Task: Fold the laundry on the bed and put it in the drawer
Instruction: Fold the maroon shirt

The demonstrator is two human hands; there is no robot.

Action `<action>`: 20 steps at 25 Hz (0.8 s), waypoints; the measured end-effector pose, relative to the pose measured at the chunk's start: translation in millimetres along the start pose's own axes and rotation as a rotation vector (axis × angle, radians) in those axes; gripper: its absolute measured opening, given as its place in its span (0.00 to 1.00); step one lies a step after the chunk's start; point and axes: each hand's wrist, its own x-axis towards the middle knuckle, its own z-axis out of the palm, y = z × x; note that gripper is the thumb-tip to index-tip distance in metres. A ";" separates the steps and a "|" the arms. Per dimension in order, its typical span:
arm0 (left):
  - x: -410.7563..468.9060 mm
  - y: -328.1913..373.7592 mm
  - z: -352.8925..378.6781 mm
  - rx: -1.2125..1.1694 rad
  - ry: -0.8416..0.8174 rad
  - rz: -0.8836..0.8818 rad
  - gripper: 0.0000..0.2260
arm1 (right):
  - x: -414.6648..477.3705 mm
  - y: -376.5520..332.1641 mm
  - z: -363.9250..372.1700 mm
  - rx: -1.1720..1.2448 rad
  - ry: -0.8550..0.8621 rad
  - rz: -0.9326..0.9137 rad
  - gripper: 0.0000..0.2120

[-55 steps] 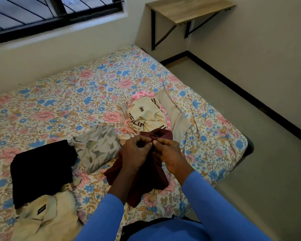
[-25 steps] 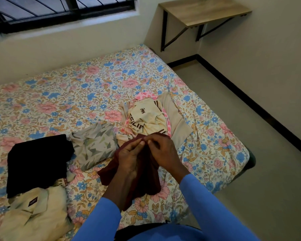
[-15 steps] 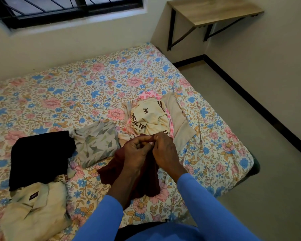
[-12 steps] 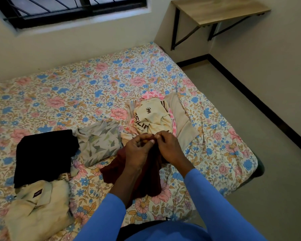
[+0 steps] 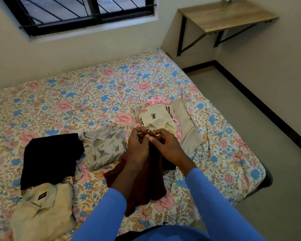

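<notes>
Maroon garment [image 5: 146, 185] hangs from both hands over the near edge of the bed [image 5: 76, 101], its lower part bunched on the sheet. Folding seems barely begun. The left hand [image 5: 137, 150] and right hand [image 5: 167, 148] pinch its top edge, curled fingertips meeting. The next move probably calls for spreading it flat.

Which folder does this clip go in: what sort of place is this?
Most likely a small bedroom at home: a bed with a floral sheet below a barred window, clothes lying on it, and a wall-mounted wooden shelf in the corner.
</notes>
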 end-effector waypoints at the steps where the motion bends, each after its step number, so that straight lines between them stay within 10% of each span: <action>1: 4.9 1.3 -4.1 -0.010 0.012 -0.011 0.09 | 0.1 4.7 -4.9 -0.034 -0.043 -0.030 0.07; 8: 30.5 12.6 -32.0 -0.088 -0.261 -0.203 0.10 | 0.9 16.0 9.7 -0.004 0.171 0.076 0.15; 14: 70.1 24.9 -92.2 0.981 -0.625 0.114 0.07 | 23.9 -1.1 -36.6 0.045 -0.025 -0.009 0.14; 17: 86.4 51.9 -112.2 0.639 -0.524 0.056 0.07 | 41.5 -16.4 -68.2 -0.158 -0.291 -0.043 0.08; 20: 102.8 69.8 -120.4 0.494 -0.439 0.032 0.08 | 62.9 -32.5 -89.2 -0.429 -0.207 -0.044 0.09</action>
